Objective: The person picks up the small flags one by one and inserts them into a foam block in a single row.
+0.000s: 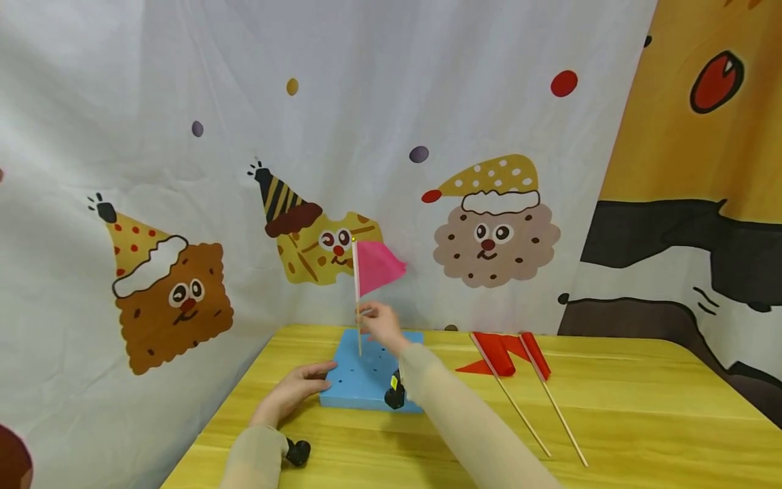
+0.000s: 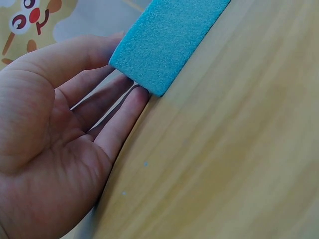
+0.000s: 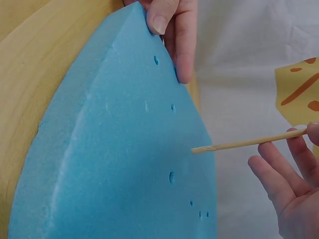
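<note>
A blue foam block (image 1: pixel 354 390) with several small holes in its top lies on the table. My right hand (image 1: pixel 381 324) pinches the thin wooden stick of a pink flag (image 1: pixel 375 266) over it. The flag stands nearly upright in the head view. In the right wrist view, the stick's lower tip is free, apart from the holes near it; its exact height over the foam is hard to tell. At the block's left edge rests my left hand (image 1: pixel 297 388), its fairly straight fingers touching the foam, as the left wrist view shows of the block's end (image 2: pixel 159 47).
To the right of the block, two red flags (image 1: pixel 497 356) on wooden sticks lie side by side on the wood-grain table (image 1: pixel 641 407). Behind the table hangs a white curtain (image 1: pixel 366 136) printed with cartoon biscuits. Dark wrist cameras sit on both sleeves.
</note>
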{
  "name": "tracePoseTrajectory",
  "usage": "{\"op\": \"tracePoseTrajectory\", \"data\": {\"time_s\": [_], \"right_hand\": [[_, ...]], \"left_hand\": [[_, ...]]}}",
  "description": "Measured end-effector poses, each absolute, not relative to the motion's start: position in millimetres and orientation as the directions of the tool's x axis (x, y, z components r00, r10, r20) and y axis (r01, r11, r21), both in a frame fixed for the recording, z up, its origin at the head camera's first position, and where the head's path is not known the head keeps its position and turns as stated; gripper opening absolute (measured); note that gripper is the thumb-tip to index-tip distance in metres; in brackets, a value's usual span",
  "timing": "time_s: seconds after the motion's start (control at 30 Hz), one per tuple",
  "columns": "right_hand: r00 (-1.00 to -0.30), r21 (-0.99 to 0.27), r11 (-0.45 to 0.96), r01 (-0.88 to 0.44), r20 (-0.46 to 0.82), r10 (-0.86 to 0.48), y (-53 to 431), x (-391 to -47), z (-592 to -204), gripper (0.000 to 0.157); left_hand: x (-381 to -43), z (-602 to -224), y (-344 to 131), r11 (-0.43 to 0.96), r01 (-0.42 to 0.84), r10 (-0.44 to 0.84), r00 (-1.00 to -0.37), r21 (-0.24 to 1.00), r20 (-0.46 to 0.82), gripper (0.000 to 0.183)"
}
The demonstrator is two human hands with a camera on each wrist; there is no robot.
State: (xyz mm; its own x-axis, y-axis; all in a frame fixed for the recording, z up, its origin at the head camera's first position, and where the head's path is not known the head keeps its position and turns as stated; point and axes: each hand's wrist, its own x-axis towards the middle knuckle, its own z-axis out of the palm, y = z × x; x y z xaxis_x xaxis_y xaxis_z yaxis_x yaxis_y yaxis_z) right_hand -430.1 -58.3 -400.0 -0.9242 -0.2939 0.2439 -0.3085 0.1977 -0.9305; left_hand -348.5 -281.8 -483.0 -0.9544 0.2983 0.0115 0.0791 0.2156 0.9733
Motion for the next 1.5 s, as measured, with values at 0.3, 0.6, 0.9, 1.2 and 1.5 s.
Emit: {"op": "tracePoseTrajectory", "data": {"time_s": [0.3, 0.6, 0.9, 1.2, 1.5], "right_hand": [[-0.932, -0.946, 0.164, -0.280, 0.227, -0.283, -51.2, -430.9, -401.1, 0.019], [-0.939, -0.961, 0.121, -0.250, 0.211, -0.271, -38.3, -433.5, -404.5, 0.024], [-0.946, -0.969, 0.097, -0.228, 0.197, -0.259, 6.4, -435.3, -403.0, 0.026], [-0.953, -0.972, 0.091, -0.218, 0.192, -0.234, 94.9, -422.7, -400.8, 0.030], [-0.975, -0.973, 0.134, -0.186, 0.166, -0.145, 166.6, -401.7, -407.7, 0.037]], "left_hand": [[-350.6, -481.5, -275.7, 0.208, 0.073, 0.301, -0.954, 0.975, 0.007, 0.053], [-352.7, -481.2, -269.0, 0.206, 0.072, 0.312, -0.950, 0.976, 0.004, 0.054], [-352.4, -481.4, -265.0, 0.220, 0.102, 0.348, -0.937, 0.970, 0.020, 0.055], [-350.5, -483.5, -270.3, 0.226, 0.062, 0.352, -0.936, 0.972, -0.022, 0.054], [-343.4, -478.5, -279.6, 0.246, 0.060, 0.298, -0.954, 0.967, -0.017, 0.056]]}}
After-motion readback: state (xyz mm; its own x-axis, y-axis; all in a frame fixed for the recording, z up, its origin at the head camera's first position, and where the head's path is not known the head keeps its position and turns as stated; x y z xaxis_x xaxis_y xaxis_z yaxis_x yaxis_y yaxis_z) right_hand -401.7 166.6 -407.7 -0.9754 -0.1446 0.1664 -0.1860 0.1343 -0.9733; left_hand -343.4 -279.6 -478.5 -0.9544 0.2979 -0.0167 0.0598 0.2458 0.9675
